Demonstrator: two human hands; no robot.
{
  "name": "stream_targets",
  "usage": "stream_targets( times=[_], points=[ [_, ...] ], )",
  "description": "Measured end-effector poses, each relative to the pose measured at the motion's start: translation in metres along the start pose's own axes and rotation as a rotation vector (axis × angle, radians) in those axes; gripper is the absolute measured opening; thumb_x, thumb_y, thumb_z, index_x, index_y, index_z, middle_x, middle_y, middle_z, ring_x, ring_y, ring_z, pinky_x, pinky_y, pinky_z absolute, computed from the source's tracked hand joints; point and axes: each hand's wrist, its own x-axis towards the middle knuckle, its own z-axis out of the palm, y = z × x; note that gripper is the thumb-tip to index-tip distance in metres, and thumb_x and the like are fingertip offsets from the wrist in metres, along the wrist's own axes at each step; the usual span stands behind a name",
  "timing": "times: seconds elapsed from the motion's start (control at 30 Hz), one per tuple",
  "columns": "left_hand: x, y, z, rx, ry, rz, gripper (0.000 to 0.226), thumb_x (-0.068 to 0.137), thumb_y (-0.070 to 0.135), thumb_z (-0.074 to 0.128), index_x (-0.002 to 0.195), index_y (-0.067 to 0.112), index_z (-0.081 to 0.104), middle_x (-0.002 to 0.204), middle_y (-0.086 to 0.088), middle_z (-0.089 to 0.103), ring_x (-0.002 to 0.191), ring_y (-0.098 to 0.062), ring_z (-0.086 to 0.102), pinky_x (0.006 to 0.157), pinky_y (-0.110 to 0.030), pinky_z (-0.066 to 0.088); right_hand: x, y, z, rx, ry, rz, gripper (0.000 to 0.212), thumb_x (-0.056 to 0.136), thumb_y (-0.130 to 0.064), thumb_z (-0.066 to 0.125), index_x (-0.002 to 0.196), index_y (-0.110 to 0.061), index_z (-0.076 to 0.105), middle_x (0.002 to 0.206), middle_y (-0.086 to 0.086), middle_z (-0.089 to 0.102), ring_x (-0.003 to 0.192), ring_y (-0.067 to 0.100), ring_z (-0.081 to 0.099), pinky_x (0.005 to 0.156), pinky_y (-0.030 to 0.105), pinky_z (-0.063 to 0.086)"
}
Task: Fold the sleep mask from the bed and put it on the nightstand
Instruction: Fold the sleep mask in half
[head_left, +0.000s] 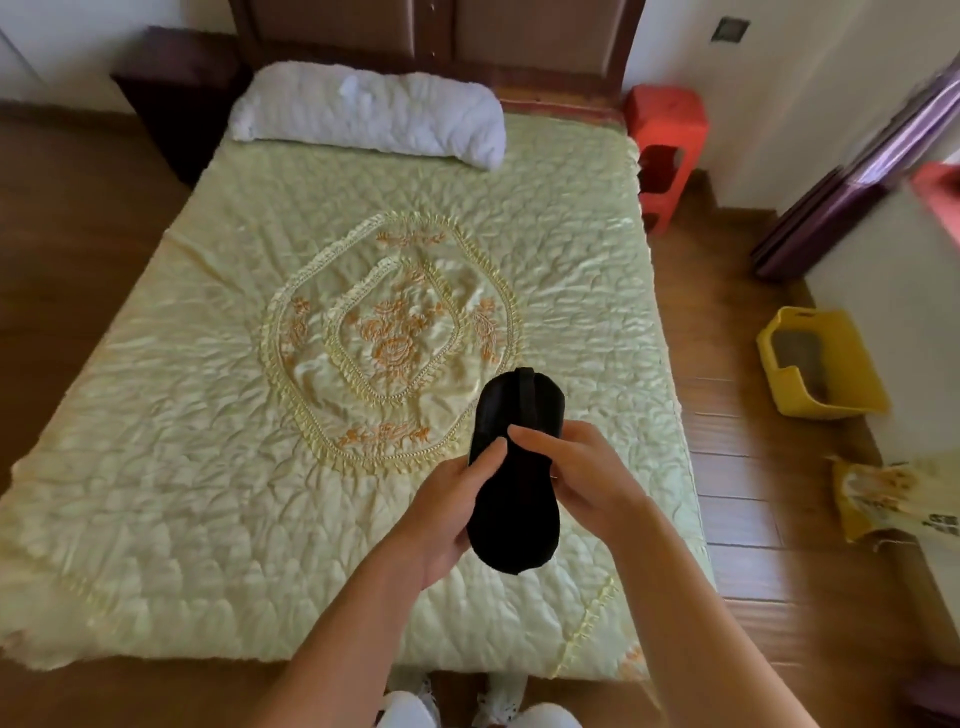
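The mask is black, soft cloth, held up lengthwise above the bed, one rounded end pointing away from me and the other toward me. Its strap runs along the far half. My fingers pinch its narrow middle from both sides. The dark nightstand stands left of the headboard.

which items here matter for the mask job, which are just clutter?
Job:
sleep mask, held in left hand and right hand
bed
dark nightstand

Clutter:
pillow
red stool
yellow bin
bag on floor
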Motion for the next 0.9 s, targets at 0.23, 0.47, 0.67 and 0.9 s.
stream_targets(
  times=[0.23,0.47,0.67,0.9],
  points=[
    [-0.032,0.006,0.016,0.119,0.052,0.1,0.03,0.082,0.02,0.077,0.11,0.009,0.072,0.105,-0.008,0.078,0.098,-0.02,0.074,0.09,-0.037,0.058,-0.036,-0.017,0.005,0.103,-0.046,-0.119,0.027,0.098,-0.015,0.062,0.117,0.002,0.07,0.115,0.025,0.074,0.107,0.037,0.072,0.095,0.049,0.056],
    [-0.033,0.013,0.015,0.076,0.118,0.11,0.033,0.079,0.012,0.079,0.11,0.003,0.071,0.105,-0.011,0.077,0.097,-0.023,0.074,0.087,-0.037,0.059,-0.041,-0.031,0.011,0.101,0.041,-0.338,0.026,0.089,0.008,0.065,0.114,0.001,0.071,0.112,0.027,0.073,0.103,0.037,0.074,0.079,0.04,0.062],
    [-0.026,0.018,0.022,-0.044,0.123,0.124,0.023,0.081,0.005,0.074,0.103,-0.002,0.072,0.098,-0.015,0.077,0.09,-0.027,0.075,0.072,-0.03,0.059,-0.054,-0.039,0.009,-0.22,0.079,-0.624,0.036,0.081,0.016,0.068,0.09,-0.016,0.081,0.091,0.005,0.081,0.091,0.02,0.077,0.081,0.032,0.06],
    [-0.024,0.019,0.025,-0.069,0.11,0.04,0.021,0.096,0.009,0.055,0.108,0.002,0.071,0.098,-0.016,0.075,0.083,-0.024,0.073,0.064,-0.03,0.06,-0.071,-0.023,-0.007,-0.588,0.019,-0.759,0.054,0.071,0.027,0.063,0.091,-0.02,0.082,0.103,-0.006,0.079,0.111,0.004,0.07,0.097,0.027,0.056]
  ],
)
